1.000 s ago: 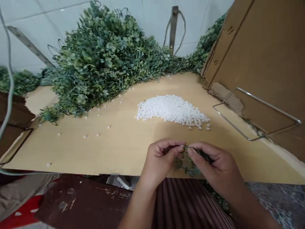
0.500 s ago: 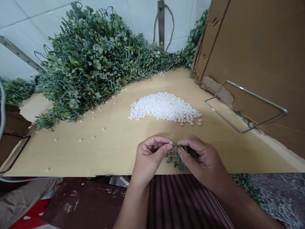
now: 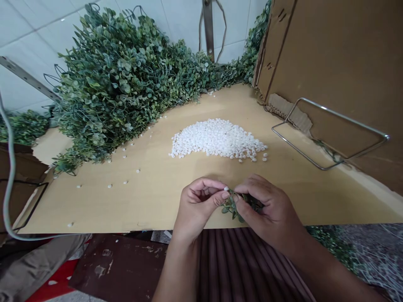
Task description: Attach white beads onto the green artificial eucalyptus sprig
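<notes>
Near the front edge of the table [image 3: 151,197], my left hand [image 3: 200,203] pinches a small white bead-like piece [image 3: 226,189] between thumb and forefinger. Just beside it, my right hand [image 3: 266,205] is closed on a sprig of artificial greenery [image 3: 233,208], with the leaves hanging below the fingers. The white piece is at the sprig's tip; whether it sits on the stem cannot be made out. Beyond both hands lies a heap of the same small white pieces [image 3: 217,138].
A large pile of artificial greenery [image 3: 126,84] fills the back left against the tiled wall [image 3: 179,21]. At the right stand a cardboard box [image 3: 333,67] and a bent metal wire frame [image 3: 324,136]. Loose white pieces dot the left side. A grey cable [image 3: 11,167] hangs at the far left.
The camera view has shifted slightly. My hands stay in nearly the same pose, and the white piece shows a little more clearly at my left fingertips.
</notes>
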A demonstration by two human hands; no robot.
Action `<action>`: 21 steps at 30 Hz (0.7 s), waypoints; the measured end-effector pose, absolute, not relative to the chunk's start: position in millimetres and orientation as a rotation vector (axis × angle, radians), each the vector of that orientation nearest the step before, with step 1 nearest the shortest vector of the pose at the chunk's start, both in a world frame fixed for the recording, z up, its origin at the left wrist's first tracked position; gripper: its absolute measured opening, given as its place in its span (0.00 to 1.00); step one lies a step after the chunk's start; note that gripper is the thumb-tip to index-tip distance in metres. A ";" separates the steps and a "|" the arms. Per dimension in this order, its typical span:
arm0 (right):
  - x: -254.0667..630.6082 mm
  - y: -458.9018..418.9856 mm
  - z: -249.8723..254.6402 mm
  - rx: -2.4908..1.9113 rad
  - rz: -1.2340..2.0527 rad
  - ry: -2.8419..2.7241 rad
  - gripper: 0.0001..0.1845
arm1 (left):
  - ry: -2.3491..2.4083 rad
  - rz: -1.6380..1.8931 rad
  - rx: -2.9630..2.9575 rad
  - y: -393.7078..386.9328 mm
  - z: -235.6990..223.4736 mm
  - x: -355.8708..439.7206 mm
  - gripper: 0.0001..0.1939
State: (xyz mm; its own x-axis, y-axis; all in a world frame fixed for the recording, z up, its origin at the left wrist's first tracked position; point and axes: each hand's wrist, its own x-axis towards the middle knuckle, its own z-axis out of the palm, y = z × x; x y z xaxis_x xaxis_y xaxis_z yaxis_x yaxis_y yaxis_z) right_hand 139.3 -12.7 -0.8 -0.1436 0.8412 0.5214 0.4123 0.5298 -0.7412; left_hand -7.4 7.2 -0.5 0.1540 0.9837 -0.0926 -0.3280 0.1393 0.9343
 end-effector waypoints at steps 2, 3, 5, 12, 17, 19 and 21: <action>140.4 -13.0 0.2 -1.053 0.542 -1.776 0.08 | 0.924 1.157 0.928 7.0 0.1 -7.8 0.08; 141.1 -13.2 0.9 -1.052 0.547 -1.787 0.08 | 0.929 1.150 0.925 6.8 0.5 -8.0 0.08; 142.2 -13.4 2.1 -1.052 0.558 -1.813 0.08 | 0.938 1.133 0.923 6.2 1.1 -8.6 0.08; 143.4 -13.5 2.3 -1.071 0.601 -1.809 0.09 | 0.942 1.085 0.976 5.5 -1.2 -10.3 0.06; 144.7 -13.0 1.7 -1.087 0.647 -1.803 0.10 | 0.964 1.103 1.012 6.4 -1.0 -8.9 0.05; 145.4 -12.7 1.5 -1.085 0.668 -1.790 0.11 | 0.989 1.115 1.039 6.6 -0.8 -8.5 0.05; 145.7 -12.3 0.9 -1.083 0.701 -1.777 0.11 | 1.012 1.118 1.056 6.7 -1.1 -8.2 0.06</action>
State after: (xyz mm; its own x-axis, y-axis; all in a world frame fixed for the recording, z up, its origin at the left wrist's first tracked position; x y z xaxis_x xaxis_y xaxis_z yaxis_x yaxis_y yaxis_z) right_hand 145.7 -12.3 0.9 -0.1996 0.8915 0.4067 0.3735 0.4529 -0.8095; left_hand -8.2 6.7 -1.1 0.1504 0.9847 -0.0883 -0.1859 0.1159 0.9757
